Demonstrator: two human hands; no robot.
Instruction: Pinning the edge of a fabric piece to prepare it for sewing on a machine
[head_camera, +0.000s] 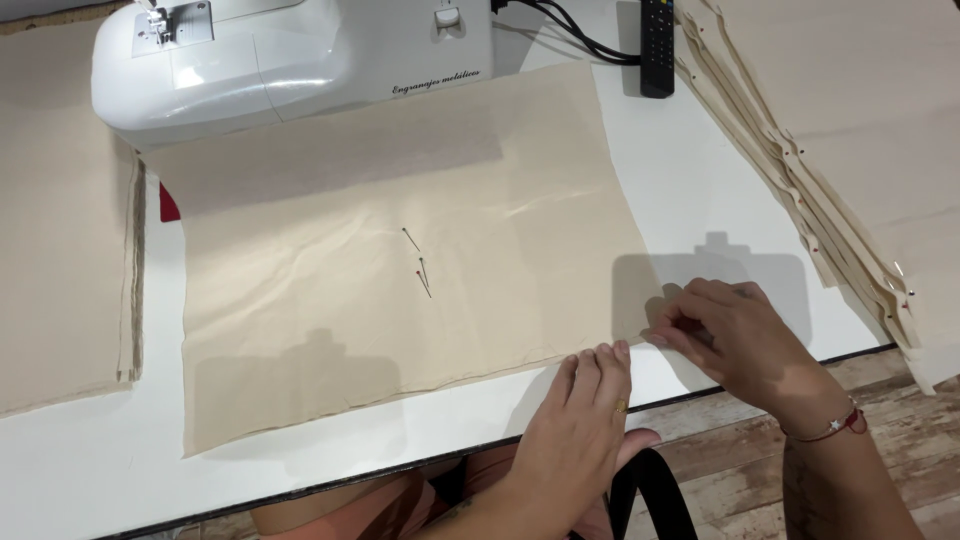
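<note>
A rectangle of beige cloth (400, 270) lies flat on the white counter (700, 190), its far edge tucked against the white sewing machine (290, 55). Both hands work at its near right corner. The left hand (585, 420) rests palm down with fingers straight and together, fingertips pressing the cloth's near edge. Just beside it, the right hand (735, 335) is curled, its fingertips pinched together at the cloth's right edge; it seems to grip the hem or something small there, but the fingers cover the spot and I cannot tell which.

Three pins (420, 268) lie loose near the middle of the cloth, well apart from both hands. A second layer shows faintly through the far part of the cloth as a darker band.

To the left lies a stack of beige fabric (60, 220), cut off by the frame; a small red thing peeks out between it and the cloth, mostly hidden. On the right, a fanned pile of pinned beige pieces (850, 130) runs off the edge. A black remote (657, 45) lies beside the machine.
</note>
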